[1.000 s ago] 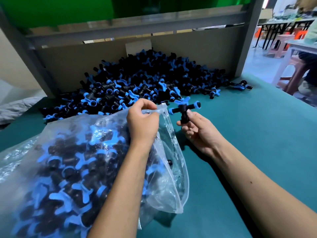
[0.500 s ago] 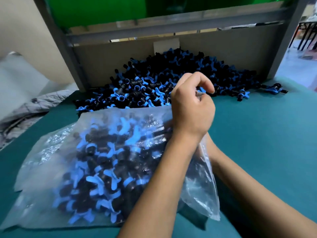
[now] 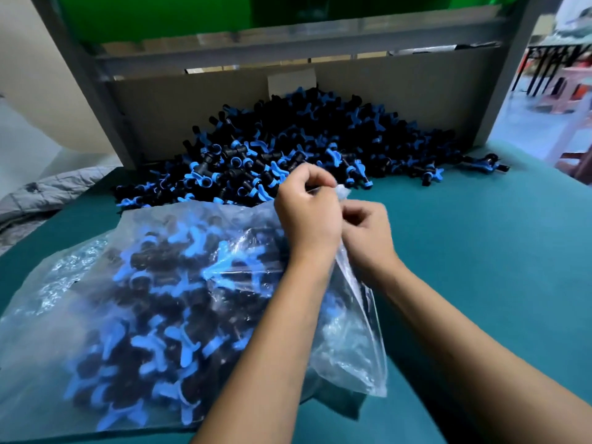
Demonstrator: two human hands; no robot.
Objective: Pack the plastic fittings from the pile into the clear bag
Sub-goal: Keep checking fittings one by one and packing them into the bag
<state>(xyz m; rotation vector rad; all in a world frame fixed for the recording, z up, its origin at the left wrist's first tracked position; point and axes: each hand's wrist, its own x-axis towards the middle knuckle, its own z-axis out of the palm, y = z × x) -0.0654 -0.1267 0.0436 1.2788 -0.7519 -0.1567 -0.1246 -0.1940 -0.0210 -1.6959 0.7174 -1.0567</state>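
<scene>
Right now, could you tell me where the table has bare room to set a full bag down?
Bare green mat lies right of the clear bag and both hands, in front of the pile. The left side is crowded by the bag.

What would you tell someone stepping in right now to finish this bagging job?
Left hand: grips the bag's mouth at its top corner.
Right hand: fingers curled at the same edge, beside the left; it seems to pinch the plastic too.
Bag: lies on the green table, bulging with fittings.
Pile: large, against the cardboard behind the bag.
Done: bag looks nearly full.
Left: probably close this bag; the pile remains unpacked.
</scene>
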